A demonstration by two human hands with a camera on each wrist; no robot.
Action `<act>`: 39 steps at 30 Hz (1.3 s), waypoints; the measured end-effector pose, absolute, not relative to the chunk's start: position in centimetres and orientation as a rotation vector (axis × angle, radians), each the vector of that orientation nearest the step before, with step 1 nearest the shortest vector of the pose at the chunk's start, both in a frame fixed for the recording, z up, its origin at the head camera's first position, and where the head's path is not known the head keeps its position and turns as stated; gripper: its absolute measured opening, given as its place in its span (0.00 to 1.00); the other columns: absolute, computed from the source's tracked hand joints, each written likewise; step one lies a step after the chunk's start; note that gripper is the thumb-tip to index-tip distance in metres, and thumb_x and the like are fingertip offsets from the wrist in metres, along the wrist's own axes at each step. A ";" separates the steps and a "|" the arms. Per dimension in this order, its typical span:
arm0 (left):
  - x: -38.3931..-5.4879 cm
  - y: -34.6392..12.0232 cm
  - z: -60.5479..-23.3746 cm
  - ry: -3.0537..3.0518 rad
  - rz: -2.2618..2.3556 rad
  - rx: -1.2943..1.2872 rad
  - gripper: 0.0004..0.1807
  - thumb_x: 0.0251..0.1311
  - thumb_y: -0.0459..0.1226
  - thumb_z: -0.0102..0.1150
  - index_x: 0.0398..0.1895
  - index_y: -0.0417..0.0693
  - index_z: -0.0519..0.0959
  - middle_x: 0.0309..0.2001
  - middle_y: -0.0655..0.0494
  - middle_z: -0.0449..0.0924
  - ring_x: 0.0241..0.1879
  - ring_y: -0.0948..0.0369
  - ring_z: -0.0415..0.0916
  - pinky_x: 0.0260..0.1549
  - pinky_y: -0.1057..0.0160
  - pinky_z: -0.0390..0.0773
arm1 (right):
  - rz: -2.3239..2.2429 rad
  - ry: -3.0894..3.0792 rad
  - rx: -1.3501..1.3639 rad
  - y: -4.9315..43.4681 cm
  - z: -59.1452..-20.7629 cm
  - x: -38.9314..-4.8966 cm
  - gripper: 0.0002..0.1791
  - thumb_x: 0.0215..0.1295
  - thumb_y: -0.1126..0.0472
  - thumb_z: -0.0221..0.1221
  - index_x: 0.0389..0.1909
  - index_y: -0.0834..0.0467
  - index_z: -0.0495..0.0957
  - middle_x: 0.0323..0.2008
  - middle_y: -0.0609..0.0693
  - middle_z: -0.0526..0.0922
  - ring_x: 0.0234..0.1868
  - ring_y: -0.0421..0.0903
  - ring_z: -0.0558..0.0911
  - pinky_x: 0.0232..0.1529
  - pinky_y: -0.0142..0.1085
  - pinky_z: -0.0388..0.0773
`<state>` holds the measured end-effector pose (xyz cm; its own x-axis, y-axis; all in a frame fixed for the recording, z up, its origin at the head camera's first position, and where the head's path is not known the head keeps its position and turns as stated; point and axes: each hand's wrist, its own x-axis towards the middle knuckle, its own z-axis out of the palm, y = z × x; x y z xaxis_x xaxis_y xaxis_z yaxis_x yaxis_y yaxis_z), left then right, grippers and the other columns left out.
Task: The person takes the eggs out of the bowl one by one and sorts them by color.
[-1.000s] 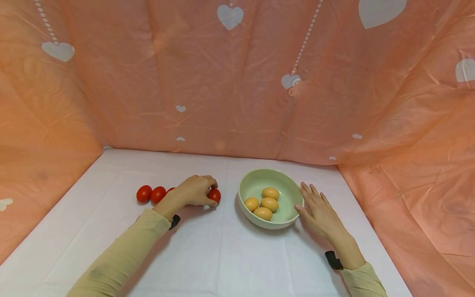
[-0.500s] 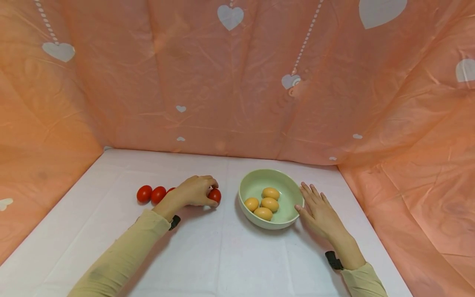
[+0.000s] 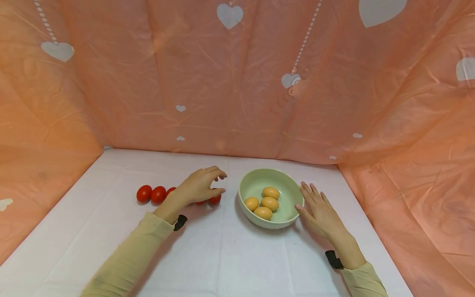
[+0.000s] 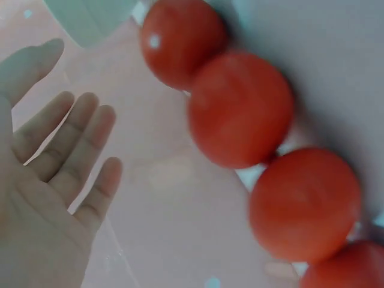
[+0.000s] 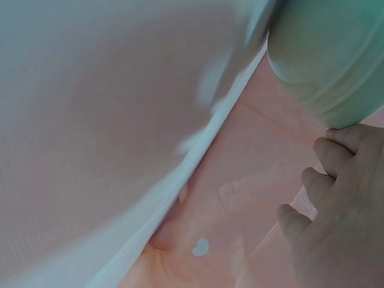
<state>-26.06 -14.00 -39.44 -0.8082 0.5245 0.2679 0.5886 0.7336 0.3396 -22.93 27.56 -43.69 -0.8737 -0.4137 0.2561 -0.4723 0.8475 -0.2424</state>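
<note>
Several smooth red tomatoes (image 3: 158, 194) lie in a row on the white cloth, left of the bowl. Above the row's right part hovers my left hand (image 3: 198, 186), fingers loosely bent and thumb apart, holding nothing. It hides the middle of the row, and the end tomato (image 3: 215, 200) shows under its thumb. In the left wrist view, that palm (image 4: 45, 198) is bare beside the tomatoes (image 4: 240, 111). My right hand (image 3: 322, 218) rests with extended fingers against the right side of a light green bowl (image 3: 287, 187). Inside the bowl are several tan eggs (image 3: 269, 203).
A white cloth (image 3: 248, 260) covers the table. Orange curtains (image 3: 259, 115) printed with pale hearts stand at the back and both sides. The cloth's right edge runs close to the right hand.
My left hand has let go of the tomato at the row's right end and risen slightly, its fingers spreading. That tomato stays in place. The right hand and bowl have not moved.
</note>
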 end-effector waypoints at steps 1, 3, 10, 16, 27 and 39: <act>-26.1 -13.7 -39.3 -2.758 -0.628 -0.913 0.22 0.63 0.44 0.72 0.57 0.45 0.82 0.51 0.52 0.83 0.48 0.55 0.82 0.49 0.53 0.82 | 0.447 -2.831 0.685 27.6 -43.7 -22.9 0.39 0.78 0.47 0.54 0.78 0.67 0.59 0.81 0.60 0.57 0.80 0.65 0.53 0.75 0.66 0.50; -26.1 -13.1 -39.0 -2.723 -0.637 -0.935 0.21 0.63 0.43 0.72 0.57 0.46 0.82 0.51 0.53 0.83 0.47 0.57 0.82 0.48 0.54 0.82 | 0.448 -2.831 0.685 27.6 -43.7 -23.0 0.39 0.79 0.47 0.54 0.78 0.67 0.59 0.81 0.60 0.57 0.80 0.65 0.53 0.75 0.66 0.50; -26.3 -10.3 -38.1 -2.656 -0.684 -1.011 0.20 0.64 0.41 0.71 0.57 0.45 0.81 0.51 0.56 0.82 0.46 0.59 0.81 0.48 0.58 0.81 | 0.451 -2.830 0.687 27.6 -43.7 -23.1 0.38 0.79 0.47 0.54 0.78 0.67 0.59 0.80 0.60 0.57 0.80 0.65 0.53 0.75 0.66 0.50; -26.9 -7.5 -38.0 -2.629 -0.700 -1.126 0.20 0.64 0.40 0.71 0.57 0.43 0.82 0.52 0.54 0.82 0.46 0.59 0.82 0.47 0.60 0.81 | 0.446 -2.837 0.693 27.7 -43.8 -23.1 0.39 0.79 0.46 0.54 0.79 0.67 0.58 0.81 0.60 0.57 0.80 0.65 0.53 0.76 0.65 0.49; -28.4 -3.7 -37.5 -2.885 -0.648 -1.291 0.20 0.64 0.37 0.70 0.58 0.44 0.83 0.55 0.54 0.82 0.49 0.55 0.82 0.48 0.58 0.80 | 0.447 -2.847 0.681 27.7 -43.9 -23.2 0.39 0.79 0.46 0.53 0.79 0.66 0.58 0.81 0.59 0.56 0.81 0.64 0.52 0.76 0.65 0.49; -29.2 -2.5 -36.9 -3.207 -0.443 -1.326 0.18 0.57 0.34 0.75 0.51 0.57 0.89 0.52 0.61 0.85 0.47 0.58 0.79 0.49 0.59 0.79 | 0.439 -2.844 0.683 27.7 -43.9 -23.2 0.39 0.79 0.47 0.53 0.79 0.66 0.58 0.81 0.60 0.56 0.81 0.65 0.53 0.76 0.65 0.49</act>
